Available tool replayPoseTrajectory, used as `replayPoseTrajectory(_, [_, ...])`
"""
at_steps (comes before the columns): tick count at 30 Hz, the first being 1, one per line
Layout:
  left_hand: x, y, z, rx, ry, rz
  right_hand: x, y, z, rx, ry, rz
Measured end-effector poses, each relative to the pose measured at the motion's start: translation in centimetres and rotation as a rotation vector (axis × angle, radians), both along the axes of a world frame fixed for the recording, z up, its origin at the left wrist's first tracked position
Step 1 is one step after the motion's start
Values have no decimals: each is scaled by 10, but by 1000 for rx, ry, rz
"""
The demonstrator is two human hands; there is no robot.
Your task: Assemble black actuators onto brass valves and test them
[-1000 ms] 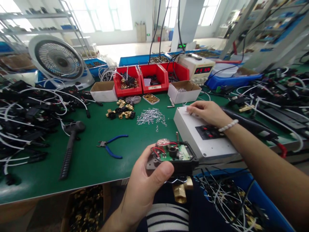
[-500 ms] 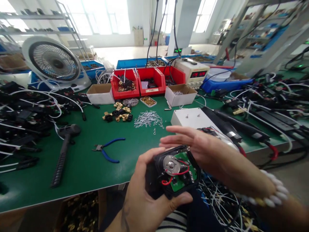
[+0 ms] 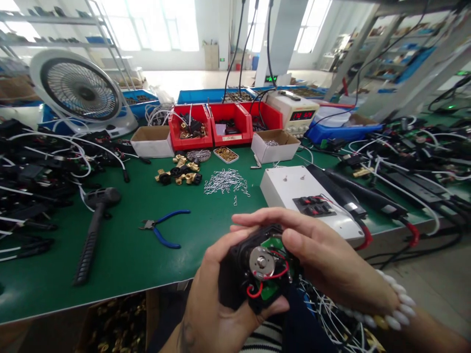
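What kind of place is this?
Probably a factory workshop: there are red bins of parts, a pile of metal clips on the green bench, and pliers.

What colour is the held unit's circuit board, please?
The circuit board is green; see the head view.

Black housing (image 3: 239, 267), open-faced, held between left hand (image 3: 215, 289) and right hand (image 3: 326, 252); open side tilted up toward head camera, inner parts exposed; round silver motor (image 3: 262, 263) seated inside, flat face up, small raised hub at centre; red wires (image 3: 253, 295) looping around motor, one curling near housing's lower edge; green circuit board (image 3: 273, 290) showing beside motor; far right part covered by right hand, underside hidden
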State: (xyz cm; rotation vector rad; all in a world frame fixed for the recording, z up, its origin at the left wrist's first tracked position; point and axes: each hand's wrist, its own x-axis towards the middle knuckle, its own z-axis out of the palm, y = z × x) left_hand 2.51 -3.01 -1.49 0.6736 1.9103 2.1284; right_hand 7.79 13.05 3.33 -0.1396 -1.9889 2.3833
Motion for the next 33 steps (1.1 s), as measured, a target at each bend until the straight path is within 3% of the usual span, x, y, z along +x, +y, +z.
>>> replayPoseTrajectory(3, [-10,2,1,47,-185,-75,-10,24,1,201,54,-74])
replayPoseTrajectory(7, [-23,5,1,116,-461,-200,-39,92,-1,877,56,-574])
replayPoseTrajectory(8, [-25,5,2,133,-517,-216,-47,109,-4,1007,-6,-626])
replayPoseTrajectory(10, [-26,7,2,170,-613,-239,-58,135,-12,1145,-119,-599])
replayPoseTrajectory(15, [-25,9,1,216,-689,-243,-62,148,-30,1171,-176,-448])
replayPoseTrajectory(33, [-23,11,-3,230,-677,-280,-66,151,-39,1196,-159,-459])
